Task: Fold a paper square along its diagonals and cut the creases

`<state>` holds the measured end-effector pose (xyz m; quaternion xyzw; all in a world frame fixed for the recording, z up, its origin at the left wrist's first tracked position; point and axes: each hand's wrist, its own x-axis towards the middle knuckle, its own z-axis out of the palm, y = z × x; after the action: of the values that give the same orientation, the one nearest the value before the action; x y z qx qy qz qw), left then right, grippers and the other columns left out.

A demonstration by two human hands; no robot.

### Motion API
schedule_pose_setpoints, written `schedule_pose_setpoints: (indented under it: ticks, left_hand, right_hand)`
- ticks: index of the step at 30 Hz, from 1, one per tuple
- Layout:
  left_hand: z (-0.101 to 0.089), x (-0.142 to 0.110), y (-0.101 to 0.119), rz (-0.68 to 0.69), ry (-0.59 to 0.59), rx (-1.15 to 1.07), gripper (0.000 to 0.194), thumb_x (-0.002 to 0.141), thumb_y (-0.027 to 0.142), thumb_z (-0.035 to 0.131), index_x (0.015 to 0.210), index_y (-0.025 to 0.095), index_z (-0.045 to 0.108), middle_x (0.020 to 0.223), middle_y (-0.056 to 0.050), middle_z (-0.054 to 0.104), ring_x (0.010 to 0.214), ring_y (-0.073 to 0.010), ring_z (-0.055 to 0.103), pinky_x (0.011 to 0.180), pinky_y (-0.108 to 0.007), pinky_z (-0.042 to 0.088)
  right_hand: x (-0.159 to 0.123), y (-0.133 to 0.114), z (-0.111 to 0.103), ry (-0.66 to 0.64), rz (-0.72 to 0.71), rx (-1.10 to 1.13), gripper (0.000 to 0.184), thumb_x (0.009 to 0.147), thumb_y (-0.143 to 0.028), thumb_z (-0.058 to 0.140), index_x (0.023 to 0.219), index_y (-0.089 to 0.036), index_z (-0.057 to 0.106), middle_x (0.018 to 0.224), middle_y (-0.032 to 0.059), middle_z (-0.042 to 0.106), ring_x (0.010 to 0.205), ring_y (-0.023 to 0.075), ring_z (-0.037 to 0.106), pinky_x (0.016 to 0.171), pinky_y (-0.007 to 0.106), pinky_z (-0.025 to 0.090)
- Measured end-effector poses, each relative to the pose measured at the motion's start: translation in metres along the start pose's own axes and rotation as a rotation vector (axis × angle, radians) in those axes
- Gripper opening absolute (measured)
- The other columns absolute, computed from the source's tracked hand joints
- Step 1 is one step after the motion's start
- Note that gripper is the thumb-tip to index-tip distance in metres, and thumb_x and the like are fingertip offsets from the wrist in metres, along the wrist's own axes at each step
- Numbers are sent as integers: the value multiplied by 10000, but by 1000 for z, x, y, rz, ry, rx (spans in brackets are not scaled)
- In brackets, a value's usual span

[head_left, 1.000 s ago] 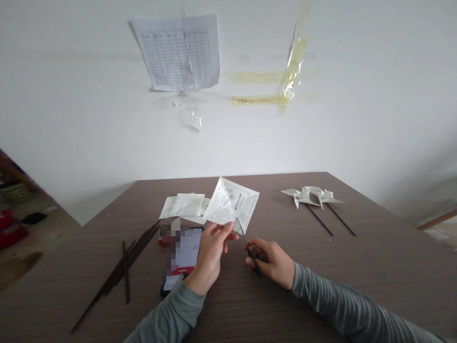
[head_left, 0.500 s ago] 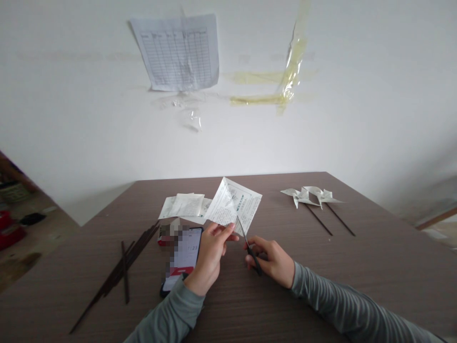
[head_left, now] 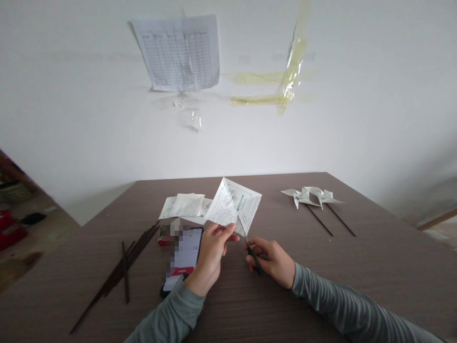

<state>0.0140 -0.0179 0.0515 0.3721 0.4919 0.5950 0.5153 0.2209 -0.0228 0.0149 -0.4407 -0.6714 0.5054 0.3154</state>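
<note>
My left hand (head_left: 211, 252) pinches the lower edge of a printed square of paper (head_left: 233, 205) and holds it tilted above the brown table (head_left: 374, 267). My right hand (head_left: 272, 259) grips small dark scissors (head_left: 250, 245). Their blades point up into the paper's lower corner. Both sleeves are grey-green.
A phone (head_left: 183, 257) lies under my left wrist, with a small red item beside it. Folded paper sheets (head_left: 183, 206) sit behind it. Several dark sticks (head_left: 123, 264) lie at the left. Two paper pinwheels on sticks (head_left: 314, 197) rest at the right. A printed sheet (head_left: 180, 52) hangs on the wall.
The scissor blades have edged a little further up into the paper. The paper has tipped slightly. Both hands stay in nearly the same place.
</note>
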Motion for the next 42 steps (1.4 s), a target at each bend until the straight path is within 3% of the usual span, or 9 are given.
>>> schedule_pose_setpoints:
  ticks: [9,17,25,33,42]
  left_hand:
    - [-1,2,0,-5,3,8,605,595,573,1197,848,218,778,858,-47,876,674,-212,860,463,-190,259]
    - [-2,2,2,-16,-12,34,577,608,562,1190,853,222,793,810,-21,850,636,-193,818,464,-185,251]
    - [1,-2,5,-36,-5,39,513,600,522,1130,840,224,788,816,-30,864,620,-181,802,461,-181,244]
    - [-2,1,0,-38,-12,57,486,649,507,1108,857,221,775,823,-22,858,627,-177,807,470,-179,246]
    - [-2,1,0,-47,-12,55,465,692,477,1107,878,220,766,837,-27,852,647,-187,820,478,-186,237]
  right_hand:
    - [4,9,2,-5,-37,9,619,866,-893,895,1064,-327,743,728,46,821,705,343,783,837,513,719]
    - [0,5,0,14,-18,18,609,848,-876,952,1089,-338,803,806,105,895,791,425,877,857,543,737]
    - [0,6,1,20,-58,41,531,898,-793,924,1095,-317,798,793,111,871,767,419,873,840,540,748]
    - [5,6,1,0,-23,67,658,801,-908,965,1042,-330,765,736,88,829,716,393,802,802,536,700]
    - [6,13,2,-5,-19,77,671,814,-925,961,1063,-328,781,746,101,818,740,409,816,807,549,701]
